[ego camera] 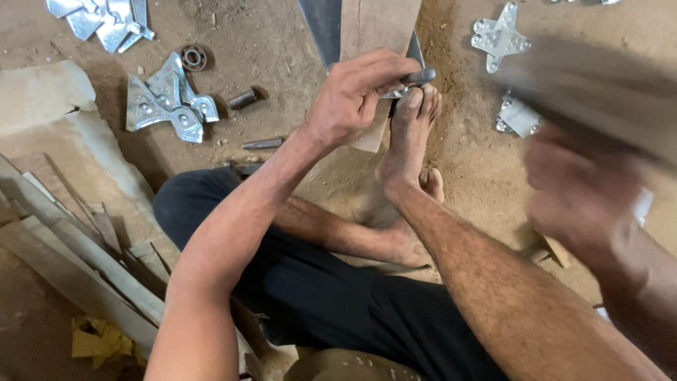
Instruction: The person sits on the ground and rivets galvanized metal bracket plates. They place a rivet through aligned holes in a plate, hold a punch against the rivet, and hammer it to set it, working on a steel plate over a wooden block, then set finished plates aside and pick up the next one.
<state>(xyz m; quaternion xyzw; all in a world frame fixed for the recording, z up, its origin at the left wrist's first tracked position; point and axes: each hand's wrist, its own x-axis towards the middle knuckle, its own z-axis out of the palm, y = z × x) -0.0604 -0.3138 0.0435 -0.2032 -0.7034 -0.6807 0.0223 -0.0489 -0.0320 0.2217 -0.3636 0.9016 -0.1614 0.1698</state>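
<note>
The left hand (356, 95) pinches a metal punch (416, 76) on the wooden plank (374, 42) while the blurred right hand (578, 194), fist closed, grips a hammer (599, 85) that could glance onto fingers or the bracing foot (409, 134).

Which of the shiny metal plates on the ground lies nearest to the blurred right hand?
The small plate just above the right hand. The cross-shaped plate lies farther up, and the pile is far left.

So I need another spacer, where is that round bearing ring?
The bearing ring lies on the dirt floor at upper left, just above the pile of metal brackets.
</note>
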